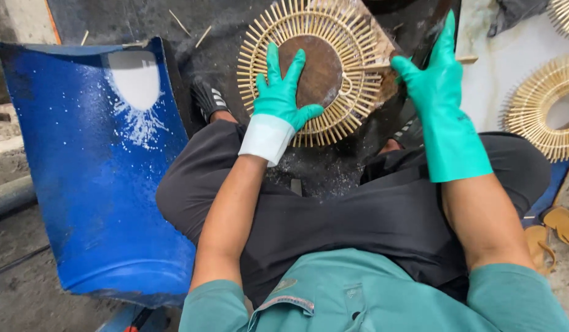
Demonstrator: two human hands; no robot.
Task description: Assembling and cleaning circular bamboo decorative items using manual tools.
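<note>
Sunburst frame (315, 71) of thin pale sticks lies between my feet on a dark, speckled board (235, 43), its brown round centre (321, 67) facing up. My left hand (281, 86), in a green glove with the white cuff turned back, lies flat on it, fingers spread over the sticks and the edge of the brown disc, thumb pointing toward the middle. It presses rather than grips, so it is open on the frame, closed around nothing. My right hand (435, 74), gloved the same, reaches to the frame's right rim with fingers straight and apart; its fingertips seem to touch the outer stick ends, but I cannot tell whether they pinch anything.

To do this well, I judge the left palm should bear down evenly, so the ring does not tip or spin while the right hand works the rim. The sticks look slender and easy to snap, so I would keep pressure on the disc and the inner ring, not out on the tips. Turning the frame a little at a time would bring each section round to the right hand instead of stretching across.

A curved blue sheet (94, 172) splashed with white stands at my left. Two more stick rings (540, 107) lie on the pale floor at my right, and sandals (552, 230) sit beside my right knee.
</note>
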